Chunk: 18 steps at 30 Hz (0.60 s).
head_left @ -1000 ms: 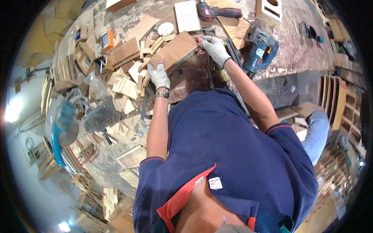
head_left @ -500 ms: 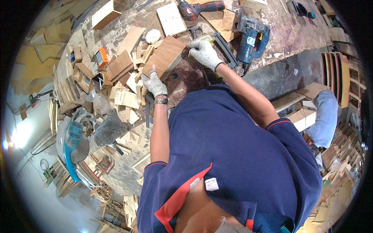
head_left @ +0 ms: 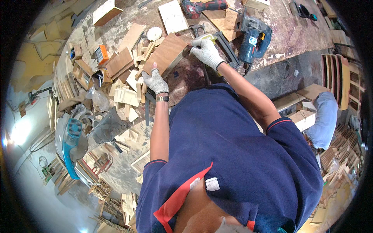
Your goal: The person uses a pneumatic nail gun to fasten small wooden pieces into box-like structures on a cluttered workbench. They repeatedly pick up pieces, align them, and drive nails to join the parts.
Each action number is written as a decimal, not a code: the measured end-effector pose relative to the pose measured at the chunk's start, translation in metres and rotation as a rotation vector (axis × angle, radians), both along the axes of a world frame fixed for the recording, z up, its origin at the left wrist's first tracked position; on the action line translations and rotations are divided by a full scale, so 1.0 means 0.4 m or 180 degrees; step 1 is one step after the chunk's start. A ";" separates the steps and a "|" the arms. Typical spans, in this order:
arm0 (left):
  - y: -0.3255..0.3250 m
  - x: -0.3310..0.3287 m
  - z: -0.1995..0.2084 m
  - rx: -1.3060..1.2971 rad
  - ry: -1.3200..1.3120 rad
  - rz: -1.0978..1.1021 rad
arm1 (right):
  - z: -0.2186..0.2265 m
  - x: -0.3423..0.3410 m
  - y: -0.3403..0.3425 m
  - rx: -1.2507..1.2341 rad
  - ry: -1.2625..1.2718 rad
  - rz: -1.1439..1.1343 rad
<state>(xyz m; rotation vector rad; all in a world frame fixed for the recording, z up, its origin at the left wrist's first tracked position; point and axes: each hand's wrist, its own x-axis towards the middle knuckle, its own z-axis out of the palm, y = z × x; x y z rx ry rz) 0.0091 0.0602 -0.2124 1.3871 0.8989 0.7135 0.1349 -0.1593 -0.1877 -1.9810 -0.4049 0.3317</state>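
Note:
A wooden box [head_left: 166,53] with a brown plywood face lies tilted on the workbench in front of me. My left hand [head_left: 156,82], in a pale knit glove, grips its near left corner, with the thumb on the brown face. My right hand [head_left: 207,53], gloved too, is at the box's right end with fingers pinched together. Whatever is between those fingers is too small to make out. Just beyond the right hand is a yellow-green object [head_left: 210,37], partly covered by the glove, beside a long black tool part [head_left: 227,49].
A blue jigsaw [head_left: 252,42] and a red-and-black drill [head_left: 204,8] lie at the far side. Wood offcuts [head_left: 126,96] and a white roll [head_left: 154,33] are heaped left of the box. A teal circular-bladed saw [head_left: 73,143] stands lower left. The bench's edge runs along the right.

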 end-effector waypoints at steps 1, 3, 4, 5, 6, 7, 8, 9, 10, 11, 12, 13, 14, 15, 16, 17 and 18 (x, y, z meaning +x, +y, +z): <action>0.000 0.000 -0.001 -0.0060 -0.0039 0.0003 | 0.000 0.000 0.000 0.0036 -0.0014 -0.0010; 0.002 0.000 0.000 0.0062 -0.0031 -0.0063 | 0.001 0.001 0.001 -0.0044 0.0097 -0.0060; 0.004 -0.001 0.001 0.0057 0.0013 -0.0085 | 0.002 0.001 0.000 -0.0026 0.0086 -0.0031; 0.004 0.000 0.003 0.0207 0.0022 -0.0114 | 0.004 0.002 0.000 -0.0060 0.0116 -0.0008; 0.005 -0.001 0.006 0.0301 0.0083 -0.0137 | 0.006 0.002 0.001 -0.0089 0.0154 0.0028; 0.004 -0.001 0.009 0.0296 0.0245 -0.0110 | 0.008 0.002 0.001 -0.0175 0.0132 0.0039; 0.001 -0.001 0.011 0.0379 0.0109 -0.0143 | 0.009 0.002 0.002 -0.0254 0.0107 0.0062; -0.003 -0.002 0.012 0.0364 0.0077 -0.0125 | 0.011 0.001 0.003 -0.0336 0.0084 0.0089; -0.006 -0.003 0.012 0.0346 0.0046 -0.0104 | 0.013 -0.001 0.005 -0.0237 0.0007 0.0003; -0.008 -0.003 0.010 0.0374 0.0086 -0.0079 | 0.014 -0.003 0.006 -0.0136 -0.0070 -0.0076; -0.008 -0.004 0.006 0.0399 0.0133 -0.0047 | 0.016 -0.007 0.008 -0.0120 -0.0063 -0.0116; -0.007 -0.005 0.001 0.0424 0.0176 -0.0012 | 0.017 -0.008 0.008 -0.0045 -0.0072 -0.0127; -0.002 -0.006 -0.005 0.0389 0.0147 -0.0079 | 0.019 -0.008 0.008 -0.0051 -0.0010 -0.0113; 0.003 -0.007 -0.012 0.0370 0.0279 -0.0034 | 0.021 -0.008 0.007 -0.0080 0.0060 -0.0123; 0.009 -0.006 -0.020 0.0428 0.0297 -0.0020 | 0.023 -0.008 0.006 -0.0044 0.0301 -0.0119; 0.015 -0.004 -0.028 0.0486 0.0307 -0.0010 | 0.024 -0.007 0.006 -0.0115 0.0380 -0.0089; 0.019 -0.003 -0.035 0.0496 0.0330 -0.0023 | 0.025 -0.006 0.005 -0.0183 0.0447 -0.0068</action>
